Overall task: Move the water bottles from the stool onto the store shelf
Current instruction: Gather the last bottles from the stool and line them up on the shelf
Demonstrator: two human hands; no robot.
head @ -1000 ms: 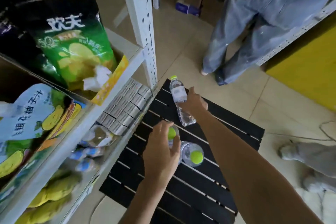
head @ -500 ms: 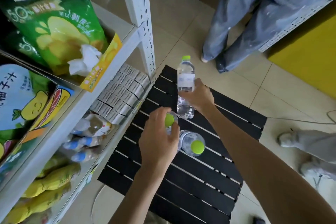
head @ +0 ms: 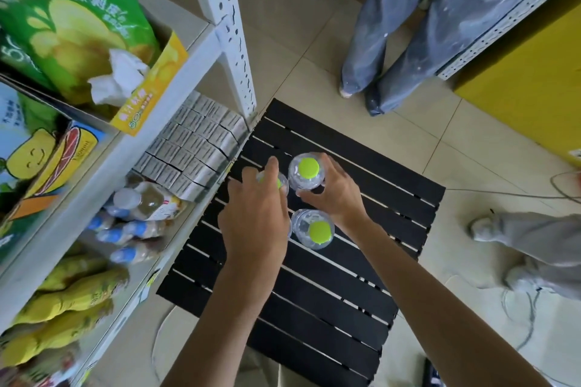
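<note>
Three clear, ribbed plastic bottles with round lime caps are standing on the black slatted stool [head: 345, 276]. The right hand [head: 333, 190] is wrapping its fingers around the far bottle [head: 306, 171]. The left hand [head: 256, 220], palm down, is closing over the second bottle [head: 276, 181] beside it. The third bottle [head: 314, 229] is sitting untouched between both wrists.

The left hand [head: 254, 223] covers most of one water bottle [head: 278, 182] on the black slatted stool [head: 361, 261], leaving a sliver of green cap. Left of the stool, bottles on the lower shelf [head: 125, 229] blur. Beyond it, a bystander's jeans [head: 424, 25] are cropped by the top edge.
</note>
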